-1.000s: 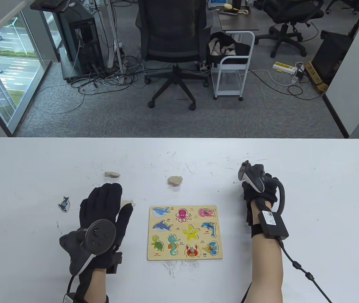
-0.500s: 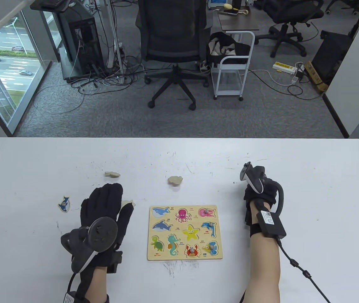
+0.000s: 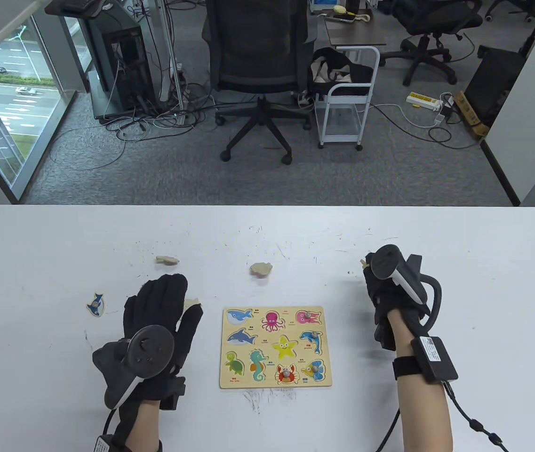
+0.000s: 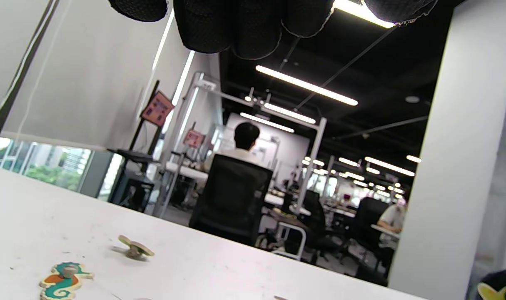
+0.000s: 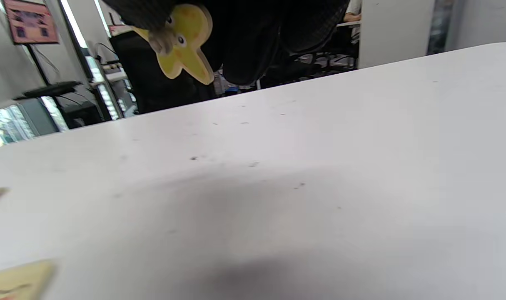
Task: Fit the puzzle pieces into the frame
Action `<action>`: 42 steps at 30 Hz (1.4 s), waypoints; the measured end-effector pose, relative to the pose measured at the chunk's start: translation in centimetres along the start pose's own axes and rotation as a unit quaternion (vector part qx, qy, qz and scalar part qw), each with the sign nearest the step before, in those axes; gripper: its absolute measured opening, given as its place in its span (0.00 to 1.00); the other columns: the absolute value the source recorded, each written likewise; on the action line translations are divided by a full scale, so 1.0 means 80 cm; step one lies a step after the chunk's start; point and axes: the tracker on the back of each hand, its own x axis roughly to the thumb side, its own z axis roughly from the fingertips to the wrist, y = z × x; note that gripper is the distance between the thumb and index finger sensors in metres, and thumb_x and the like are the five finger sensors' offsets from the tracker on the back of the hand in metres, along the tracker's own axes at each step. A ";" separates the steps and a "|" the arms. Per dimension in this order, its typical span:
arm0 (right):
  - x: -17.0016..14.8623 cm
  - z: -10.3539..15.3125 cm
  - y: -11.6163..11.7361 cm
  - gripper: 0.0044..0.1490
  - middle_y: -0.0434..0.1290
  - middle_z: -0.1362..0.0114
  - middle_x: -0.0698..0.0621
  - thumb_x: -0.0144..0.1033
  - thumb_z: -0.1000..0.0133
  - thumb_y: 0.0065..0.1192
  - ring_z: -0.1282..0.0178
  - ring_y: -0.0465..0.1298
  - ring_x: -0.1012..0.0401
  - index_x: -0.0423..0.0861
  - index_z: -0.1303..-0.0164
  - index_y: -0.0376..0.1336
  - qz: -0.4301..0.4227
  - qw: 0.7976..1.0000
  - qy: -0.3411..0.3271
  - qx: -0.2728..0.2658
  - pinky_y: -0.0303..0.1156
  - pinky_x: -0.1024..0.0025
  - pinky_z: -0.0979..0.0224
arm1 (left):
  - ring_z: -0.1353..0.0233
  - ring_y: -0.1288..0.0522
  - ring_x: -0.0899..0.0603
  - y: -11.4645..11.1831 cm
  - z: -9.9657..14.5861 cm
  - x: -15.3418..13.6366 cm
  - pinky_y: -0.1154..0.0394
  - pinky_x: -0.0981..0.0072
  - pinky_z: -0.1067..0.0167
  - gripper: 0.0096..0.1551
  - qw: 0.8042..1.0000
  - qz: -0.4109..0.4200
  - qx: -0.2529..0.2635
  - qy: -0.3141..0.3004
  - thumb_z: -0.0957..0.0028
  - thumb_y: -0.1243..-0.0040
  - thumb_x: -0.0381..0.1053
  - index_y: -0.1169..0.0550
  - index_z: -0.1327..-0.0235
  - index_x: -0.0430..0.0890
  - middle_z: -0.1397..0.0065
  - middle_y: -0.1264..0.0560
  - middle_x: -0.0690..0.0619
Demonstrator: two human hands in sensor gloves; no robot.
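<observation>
The wooden puzzle frame [image 3: 276, 382] lies flat between my hands, with sea-animal pictures; a few pegged pieces sit in its right side. Its corner shows in the right wrist view [image 5: 15, 279]. My right hand [image 3: 382, 287] is right of the frame and pinches a yellow starfish piece [image 5: 186, 46] by its peg, above the table. My left hand [image 3: 166, 320] lies open and flat left of the frame, fingers over a pale piece [image 3: 192, 302]. A seahorse piece [image 4: 65, 280] lies close in front of the left wrist camera.
Loose pieces lie on the white table [image 3: 483, 263]: a blue dolphin [image 3: 95, 303] at the left, a face-down piece [image 3: 167, 260] beyond my left hand, another [image 3: 261, 269] beyond the frame. Office chairs and a cart stand past the far edge.
My right hand has turned and shifted a little to the right, now holding the starfish piece off the table. My left hand has edged slightly to the right.
</observation>
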 end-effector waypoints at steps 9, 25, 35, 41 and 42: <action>0.092 0.136 -0.045 0.32 0.80 0.34 0.55 0.50 0.44 0.57 0.37 0.83 0.58 0.52 0.30 0.65 -0.054 0.977 -0.206 0.013 0.73 0.53 0.27 | 0.15 0.32 0.38 -0.001 0.007 0.030 0.35 0.40 0.19 0.43 0.992 0.101 -0.061 -0.035 0.42 0.48 0.73 0.38 0.14 0.58 0.13 0.30 0.52; 0.126 0.231 -0.022 0.31 0.85 0.40 0.56 0.51 0.49 0.67 0.44 0.87 0.60 0.51 0.37 0.71 -0.116 0.941 -0.318 -0.002 0.78 0.55 0.32 | 0.19 0.27 0.43 -0.039 0.019 0.098 0.31 0.46 0.21 0.40 0.930 0.223 -0.248 -0.153 0.41 0.40 0.67 0.35 0.17 0.56 0.18 0.25 0.56; 0.133 0.229 -0.012 0.28 0.86 0.45 0.56 0.55 0.50 0.68 0.49 0.88 0.60 0.53 0.43 0.74 -0.061 0.957 -0.283 -0.025 0.79 0.56 0.35 | 0.31 0.17 0.50 -0.055 0.016 0.101 0.24 0.51 0.26 0.27 0.947 0.170 -0.241 -0.130 0.41 0.40 0.65 0.24 0.31 0.59 0.34 0.16 0.62; 0.138 0.235 -0.008 0.28 0.84 0.40 0.57 0.54 0.46 0.61 0.43 0.86 0.59 0.55 0.39 0.72 -0.039 0.959 -0.277 -0.046 0.75 0.54 0.31 | 0.30 0.17 0.49 -0.058 0.010 0.089 0.24 0.50 0.27 0.25 0.938 0.207 -0.247 -0.124 0.39 0.43 0.65 0.23 0.31 0.59 0.34 0.15 0.62; 0.137 0.236 -0.009 0.29 0.83 0.38 0.57 0.55 0.45 0.61 0.41 0.85 0.59 0.56 0.37 0.70 -0.048 0.959 -0.276 -0.050 0.74 0.53 0.29 | 0.30 0.17 0.49 -0.058 0.010 0.088 0.24 0.51 0.27 0.25 0.937 0.216 -0.245 -0.121 0.39 0.43 0.65 0.23 0.31 0.60 0.34 0.15 0.62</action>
